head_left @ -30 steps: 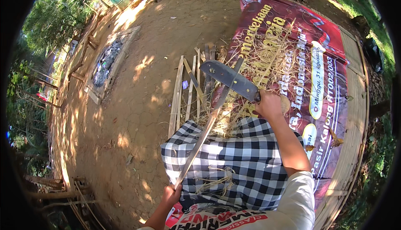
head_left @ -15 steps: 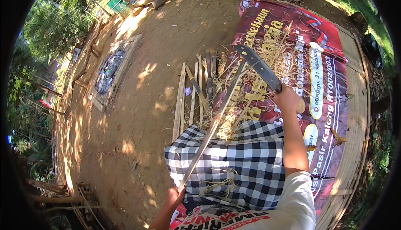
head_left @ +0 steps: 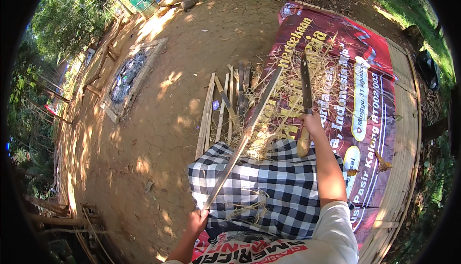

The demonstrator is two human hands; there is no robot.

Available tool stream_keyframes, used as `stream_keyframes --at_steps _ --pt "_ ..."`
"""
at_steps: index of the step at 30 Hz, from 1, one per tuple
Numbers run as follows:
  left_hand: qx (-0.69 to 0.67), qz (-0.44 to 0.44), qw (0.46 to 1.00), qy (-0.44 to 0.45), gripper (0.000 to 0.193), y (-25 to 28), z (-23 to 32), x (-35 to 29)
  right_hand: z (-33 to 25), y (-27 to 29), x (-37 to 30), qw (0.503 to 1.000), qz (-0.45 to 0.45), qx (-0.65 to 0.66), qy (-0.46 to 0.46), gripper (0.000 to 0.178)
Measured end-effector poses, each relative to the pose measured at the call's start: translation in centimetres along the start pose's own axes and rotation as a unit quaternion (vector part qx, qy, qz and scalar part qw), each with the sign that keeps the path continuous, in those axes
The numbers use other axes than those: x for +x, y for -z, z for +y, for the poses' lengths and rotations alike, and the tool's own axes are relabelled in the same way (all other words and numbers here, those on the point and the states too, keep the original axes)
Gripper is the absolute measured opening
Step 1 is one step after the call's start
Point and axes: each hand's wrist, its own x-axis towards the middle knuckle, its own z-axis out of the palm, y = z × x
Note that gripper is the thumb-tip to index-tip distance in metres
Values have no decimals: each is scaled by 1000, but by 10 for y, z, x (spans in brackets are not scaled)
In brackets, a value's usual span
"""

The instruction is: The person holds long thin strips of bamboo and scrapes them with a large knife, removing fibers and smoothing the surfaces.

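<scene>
My left hand (head_left: 196, 221) is closed round the near end of a long, narrow strip of bamboo (head_left: 238, 150). The strip slants away from me over the black-and-white checked cloth on my lap (head_left: 269, 182), and its far end reaches over the red banner. Closed on a machete (head_left: 306, 84), my right hand (head_left: 312, 125) holds it with the dark blade pointing away from me. The machete's thick, pale wooden handle extends back below my fist. Its blade stands to the right of the strip, apart from it. Thin shavings (head_left: 269, 137) lie loosely under and around both.
A printed red banner (head_left: 331, 168) covers much of a bamboo platform (head_left: 408, 134) on the right. Several strips and sticks (head_left: 211, 113) lie to the left of the banner. An ash-filled, framed pit (head_left: 126, 79) and a green drum (head_left: 143, 2) are farther left on bare soil.
The machete has come off the strip to the right and nearer to me, its blade swinging round to point ahead. My left hand keeps hold of the strip, nearly in place.
</scene>
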Motion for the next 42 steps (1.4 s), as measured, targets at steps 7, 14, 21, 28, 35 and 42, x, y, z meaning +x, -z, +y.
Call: stream_keyframes --at_steps 7,14,21,28,35,42 --pt "-38 -32 999 12 38 13 11 -7 3 20 11 988 -18 148 -27 6" --pt "-61 -81 995 3 35 25 12 -12 -6 6 -3 996 -23 33 84 10" --pt "-68 -118 990 43 42 23 12 -11 -13 -15 -39 930 -10 -234 284 20" --pt "-52 -88 993 60 42 18 1 -12 -11 -39 -65 815 -102 -447 356 22" --pt "-46 -78 995 40 38 23 25 -14 -4 -33 -52 762 -73 -499 407 21" --pt "49 -38 998 27 38 23 9 -19 -4 -33 -55 768 -71 -514 376 22"
